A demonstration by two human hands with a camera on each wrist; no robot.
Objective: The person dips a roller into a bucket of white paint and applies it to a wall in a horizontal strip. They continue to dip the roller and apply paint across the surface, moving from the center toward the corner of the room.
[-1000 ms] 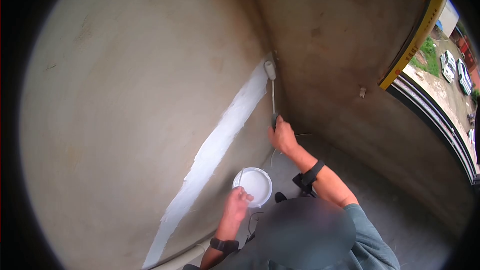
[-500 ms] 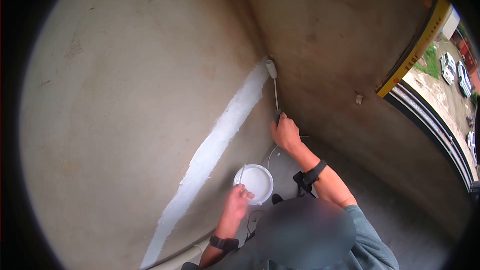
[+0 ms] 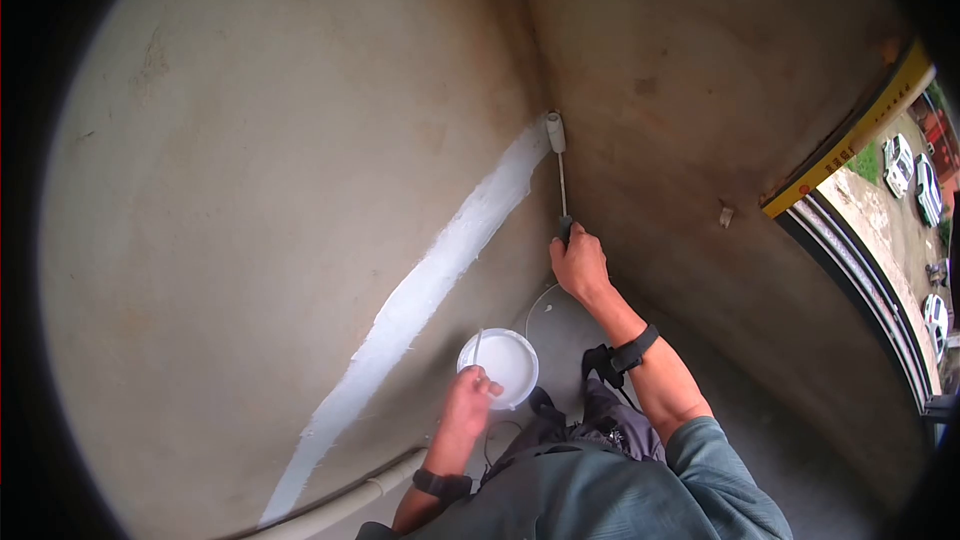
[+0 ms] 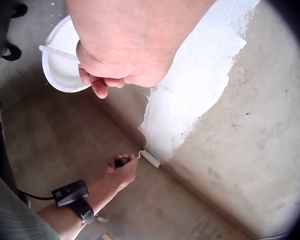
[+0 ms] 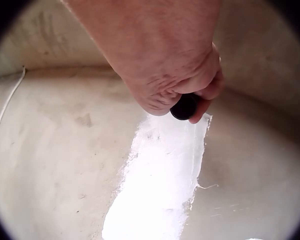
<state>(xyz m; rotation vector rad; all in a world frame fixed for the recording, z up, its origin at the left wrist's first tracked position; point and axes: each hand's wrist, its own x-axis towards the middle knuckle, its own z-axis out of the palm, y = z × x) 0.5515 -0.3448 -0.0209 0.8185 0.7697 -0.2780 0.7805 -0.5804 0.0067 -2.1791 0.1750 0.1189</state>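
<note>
My right hand (image 3: 582, 262) grips the dark handle (image 5: 184, 107) of a small paint roller (image 3: 556, 133). In the head view the roller touches the wall corner at the upper end of a white painted band (image 3: 440, 265). My left hand (image 3: 467, 402) has its fingers curled round the handle of a round white bucket (image 3: 519, 365) that holds white paint. The left wrist view shows the roller (image 4: 151, 158) against the wall at the end of the band, and the bucket (image 4: 65, 75) beside my left hand (image 4: 127, 50).
A pale pipe (image 3: 345, 507) runs along the foot of the left wall. A thin white cable (image 3: 530, 312) lies on the floor near the bucket. A yellow-edged opening (image 3: 850, 145) on the right shows parked cars outside. My feet stand behind the bucket.
The head view has shifted, and my legs now show. The roller stays near the corner, at the band's upper end. Both hands keep their holds.
</note>
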